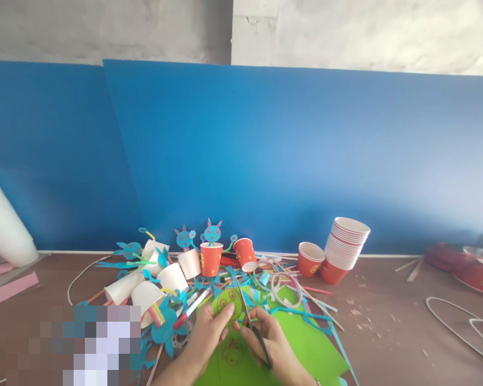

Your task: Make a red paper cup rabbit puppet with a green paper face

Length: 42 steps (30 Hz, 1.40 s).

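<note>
Between thumb and fingers, my left hand (210, 333) grips a green paper cutout (227, 301) with a face drawn in dark red lines. My right hand (274, 343) is closed around the black handles of a pair of scissors (243, 300). The scissor blades point up and away, along the right edge of the cutout. Below both hands lies a large sheet of green paper (309, 343), with another drawing on it partly covered by my hands.
Paper cups (173, 279) with blue paper animal figures (212, 232) crowd the left and middle. A tall cup stack (344, 249) stands right, beside a shorter red cup (309, 259). Straws, markers and blue scraps (167, 327) lie about. White cable (446, 327) loops at right; a blue panel (285, 161) rises behind.
</note>
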Motion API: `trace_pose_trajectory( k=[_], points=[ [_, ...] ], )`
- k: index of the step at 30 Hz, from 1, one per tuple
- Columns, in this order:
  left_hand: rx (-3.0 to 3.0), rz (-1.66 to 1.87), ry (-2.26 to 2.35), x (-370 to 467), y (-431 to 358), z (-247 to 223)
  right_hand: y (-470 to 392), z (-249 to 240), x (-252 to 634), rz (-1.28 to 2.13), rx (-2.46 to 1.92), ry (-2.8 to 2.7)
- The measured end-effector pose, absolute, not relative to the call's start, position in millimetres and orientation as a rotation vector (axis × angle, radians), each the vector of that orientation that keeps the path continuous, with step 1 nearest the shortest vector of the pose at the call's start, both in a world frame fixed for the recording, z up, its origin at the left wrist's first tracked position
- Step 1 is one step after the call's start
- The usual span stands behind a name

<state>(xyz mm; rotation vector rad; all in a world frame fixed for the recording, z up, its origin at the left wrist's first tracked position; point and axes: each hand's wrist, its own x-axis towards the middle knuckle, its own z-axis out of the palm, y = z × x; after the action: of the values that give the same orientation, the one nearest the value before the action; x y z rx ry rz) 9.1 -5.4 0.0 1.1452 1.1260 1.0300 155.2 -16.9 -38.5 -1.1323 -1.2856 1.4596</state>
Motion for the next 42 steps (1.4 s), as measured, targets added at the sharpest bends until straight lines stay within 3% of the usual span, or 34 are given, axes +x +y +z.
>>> trace_pose_trajectory(
  k=[42],
  points=[
    [1.145,0.917,1.008,-1.8,0.7,13.5,-16.8,-32.8,160.7,1.477,-1.082,-1.269]
  ],
)
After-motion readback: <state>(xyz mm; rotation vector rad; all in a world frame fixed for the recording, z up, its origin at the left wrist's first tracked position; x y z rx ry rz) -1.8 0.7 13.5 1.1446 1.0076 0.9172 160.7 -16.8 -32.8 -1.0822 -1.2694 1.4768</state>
